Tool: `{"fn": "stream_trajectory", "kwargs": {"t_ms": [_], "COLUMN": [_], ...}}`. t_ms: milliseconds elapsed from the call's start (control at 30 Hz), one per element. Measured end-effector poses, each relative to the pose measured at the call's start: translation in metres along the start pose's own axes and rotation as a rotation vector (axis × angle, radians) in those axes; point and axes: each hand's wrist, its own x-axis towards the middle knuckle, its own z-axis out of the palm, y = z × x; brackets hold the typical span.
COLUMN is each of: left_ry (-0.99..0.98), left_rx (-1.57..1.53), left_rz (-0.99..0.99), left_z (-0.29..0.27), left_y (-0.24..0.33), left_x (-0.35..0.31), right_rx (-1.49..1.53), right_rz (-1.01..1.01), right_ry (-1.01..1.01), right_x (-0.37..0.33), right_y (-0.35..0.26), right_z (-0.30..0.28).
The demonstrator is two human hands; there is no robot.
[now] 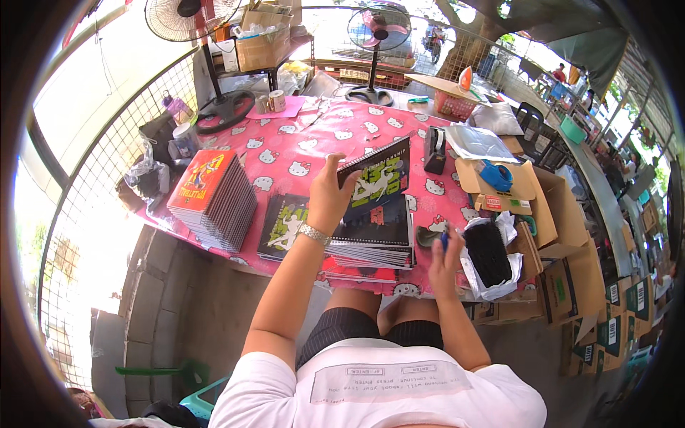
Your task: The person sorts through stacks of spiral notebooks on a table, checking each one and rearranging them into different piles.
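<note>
At twelve o'clock, the left hand's (pixel 328 196) fingers clamp a tilted black spiral notebook (pixel 385 177), apparently for checking; next needs steady support. At one, the right hand's (pixel 444 267) fingers grip a blue object (pixel 445 241).

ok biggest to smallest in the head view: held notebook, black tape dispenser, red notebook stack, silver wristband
1. Red notebook stack
2. Held notebook, partly behind the left hand
3. Black tape dispenser
4. Silver wristband

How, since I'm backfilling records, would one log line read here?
left hand: holds tilted black notebook | right hand: holds small blue object | beneath: notebook pile | left side: red notebook stack
</note>
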Motion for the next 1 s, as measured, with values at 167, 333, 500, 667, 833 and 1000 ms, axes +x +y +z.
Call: {"fn": "stream_trajectory", "kwargs": {"t_ms": [167,333,500,667,833,1000], "left_ry": [-0.015,-0.021,-0.063,-0.039,0.047,0.172], "left_rx": [-0.062,-0.101,-0.425,-0.457,-0.363,-0.108], "left_rz": [-0.054,-0.021,-0.176,-0.138,0.013,0.279], "left_z": [0.001,-0.003,-0.009,-0.007,-0.005,-0.017], "left_y": [-0.014,0.002,0.003,-0.004,0.000,0.016], "left_x": [0.002,-0.002,-0.011,-0.018,-0.026,-0.031], "right_rx": [0.207,0.150,0.013,0.003,0.010,0.908], "right_rz": [-0.158,-0.267,-0.391,-0.371,-0.404,0.574], "right_ry": [-0.341,-0.417,-0.426,-0.416,-0.433,-0.999], "right_x": [0.044,0.071,0.078,0.074,0.078,0.086], "right_y": [-0.100,-0.120,-0.133,-0.136,-0.136,-0.125], "right_z": [0.027,0.062,0.076,0.068,0.057,0.045]}}
